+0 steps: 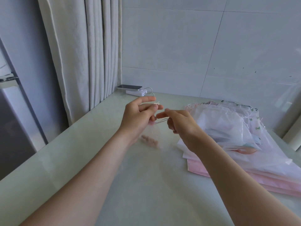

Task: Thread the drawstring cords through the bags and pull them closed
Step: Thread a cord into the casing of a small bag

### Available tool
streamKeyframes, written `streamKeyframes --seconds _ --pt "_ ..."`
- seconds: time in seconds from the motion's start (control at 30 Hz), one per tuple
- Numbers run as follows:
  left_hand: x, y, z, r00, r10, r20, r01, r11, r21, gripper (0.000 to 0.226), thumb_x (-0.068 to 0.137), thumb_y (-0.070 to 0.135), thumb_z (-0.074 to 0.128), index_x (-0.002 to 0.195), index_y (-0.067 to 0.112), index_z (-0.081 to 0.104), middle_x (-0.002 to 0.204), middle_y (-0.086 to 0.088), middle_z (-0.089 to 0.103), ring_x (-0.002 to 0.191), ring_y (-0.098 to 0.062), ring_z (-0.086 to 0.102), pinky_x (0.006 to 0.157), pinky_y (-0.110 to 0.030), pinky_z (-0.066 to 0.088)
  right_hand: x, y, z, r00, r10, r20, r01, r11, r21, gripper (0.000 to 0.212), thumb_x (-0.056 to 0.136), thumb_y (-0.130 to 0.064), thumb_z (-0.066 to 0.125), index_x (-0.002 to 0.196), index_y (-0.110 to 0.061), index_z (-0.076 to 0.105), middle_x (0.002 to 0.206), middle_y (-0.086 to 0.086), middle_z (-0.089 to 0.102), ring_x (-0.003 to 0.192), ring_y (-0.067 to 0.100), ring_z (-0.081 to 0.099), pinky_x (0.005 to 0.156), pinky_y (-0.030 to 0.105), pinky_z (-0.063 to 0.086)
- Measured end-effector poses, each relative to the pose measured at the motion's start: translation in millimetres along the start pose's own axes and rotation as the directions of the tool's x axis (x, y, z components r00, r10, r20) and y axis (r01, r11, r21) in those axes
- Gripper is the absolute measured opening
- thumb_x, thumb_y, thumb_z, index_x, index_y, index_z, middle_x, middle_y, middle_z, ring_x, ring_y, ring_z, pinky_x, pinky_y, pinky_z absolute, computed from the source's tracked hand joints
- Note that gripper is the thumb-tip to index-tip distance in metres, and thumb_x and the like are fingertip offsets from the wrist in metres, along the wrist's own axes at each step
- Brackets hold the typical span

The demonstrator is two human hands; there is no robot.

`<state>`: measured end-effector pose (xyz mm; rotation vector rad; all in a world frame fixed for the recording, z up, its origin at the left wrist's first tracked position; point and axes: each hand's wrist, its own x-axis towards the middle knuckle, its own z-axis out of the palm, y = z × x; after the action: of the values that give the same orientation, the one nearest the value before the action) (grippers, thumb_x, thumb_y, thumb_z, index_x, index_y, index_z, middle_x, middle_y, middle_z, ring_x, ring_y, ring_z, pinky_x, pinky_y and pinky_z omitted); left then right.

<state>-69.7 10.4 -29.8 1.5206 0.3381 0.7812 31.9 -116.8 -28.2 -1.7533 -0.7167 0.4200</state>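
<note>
My left hand [138, 116] holds the neck of a small sheer bag [152, 136] in its grip, over the surface [130, 185]. My right hand [180, 123] pinches its cord [161, 121], taut between them. This bag looks nearly closed. I can't tell whether the pile of bags [228, 128] is finished.

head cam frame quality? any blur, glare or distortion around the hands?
Head view: the light is soft and even, with no hard shadows. The sheer bag hanging from the left hand is smeared and faint. The cord pinched by the right hand is thin but readable. The wide angle tilts the curtain and bows the joints in the wall. There is a mild sheen on the table.
</note>
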Motion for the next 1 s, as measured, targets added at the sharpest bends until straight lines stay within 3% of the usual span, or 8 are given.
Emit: streamKeyframes --seconds 0.13,0.23,0.33,0.43,0.7,0.8,0.93,1.0 --pt "-5 4 3 0.993 -0.017 0.120 0.001 0.992 0.126 0.043 0.097 0.018 0.073 0.136 0.024 0.054 0.097 0.004 0.082 0.069 -0.014 0.061 0.068 -0.027 0.052 5 2 0 0.990 0.126 0.070 -0.136 0.976 0.168 0.043 0.098 -0.059 0.058 0.096 -0.019 0.076 0.063 -0.008 0.049 0.061 0.014 0.040 0.064 0.030 0.030" --pt "-5 2 4 0.990 0.009 0.144 -0.035 0.983 0.181 0.051 0.096 0.017 0.074 0.139 0.023 0.049 0.093 0.003 0.081 0.063 -0.011 0.062 0.067 -0.029 0.053 5 6 -2 0.996 0.068 0.056 -0.080 0.968 0.239 0.032 0.095 -0.048 0.069 0.098 -0.018 0.081 0.078 -0.003 0.051 0.061 0.012 0.039 0.061 0.027 0.029" --pt "-5 2 3 0.989 -0.019 0.147 -0.019 0.968 0.249 0.043 0.095 0.017 0.072 0.133 0.022 0.052 0.093 0.005 0.081 0.066 -0.017 0.065 0.080 -0.038 0.059 4 12 -1 1.000 0.015 0.004 -0.015 0.958 0.288 0.021 0.099 -0.039 0.068 0.103 -0.025 0.083 0.070 -0.010 0.052 0.066 0.013 0.036 0.060 0.026 0.029" --pt "-3 2 0 0.986 -0.086 0.142 0.047 0.965 0.258 0.019 0.094 0.016 0.072 0.113 0.016 0.070 0.089 0.001 0.081 0.072 -0.018 0.067 0.072 -0.040 0.062 2 12 2 0.999 -0.012 -0.047 0.025 0.963 0.268 0.024 0.104 -0.034 0.063 0.102 -0.020 0.083 0.061 -0.016 0.051 0.065 0.011 0.037 0.061 0.024 0.030" --pt "2 -4 -2 0.994 -0.094 0.063 0.073 0.957 0.282 0.011 0.096 0.015 0.072 0.089 0.010 0.079 0.075 -0.004 0.076 0.061 -0.014 0.065 0.061 -0.022 0.054 1 7 0 0.991 -0.018 -0.129 0.029 0.996 0.082 0.027 0.106 -0.027 0.059 0.104 -0.012 0.081 0.056 -0.026 0.059 0.067 -0.002 0.053 0.066 0.018 0.037" --pt "5 -7 -1 0.994 -0.097 -0.050 0.106 0.965 0.241 0.013 0.094 0.013 0.069 0.085 0.008 0.078 0.067 0.000 0.071 0.057 -0.013 0.061 0.056 -0.020 0.052 -1 3 -7 0.996 -0.036 -0.078 0.022 0.983 -0.182 0.039 0.103 -0.031 0.059 0.106 0.004 0.076 0.066 0.004 0.048 0.059 0.015 0.041 0.059 0.027 0.033" --pt "4 -10 -1 0.994 -0.081 -0.073 0.099 0.951 0.294 0.014 0.093 0.014 0.068 0.082 0.011 0.078 0.068 0.000 0.073 0.057 -0.013 0.063 0.056 -0.021 0.053 -5 -8 -13 0.999 0.029 0.023 -0.018 0.919 -0.394 0.029 0.094 -0.022 0.059 0.077 -0.012 0.081 0.043 -0.008 0.028 0.043 0.013 0.027 0.050 0.027 0.026" --pt "3 -9 -4 0.998 -0.062 -0.032 0.069 0.932 0.356 0.014 0.092 0.017 0.069 0.081 0.013 0.078 0.070 0.000 0.075 0.059 -0.012 0.065 0.060 -0.025 0.057 -6 -13 -13 1.000 0.023 0.007 -0.020 0.953 -0.303 0.029 0.093 -0.021 0.061 0.071 -0.014 0.079 0.050 -0.002 0.036 0.047 0.016 0.031 0.050 0.026 0.026"
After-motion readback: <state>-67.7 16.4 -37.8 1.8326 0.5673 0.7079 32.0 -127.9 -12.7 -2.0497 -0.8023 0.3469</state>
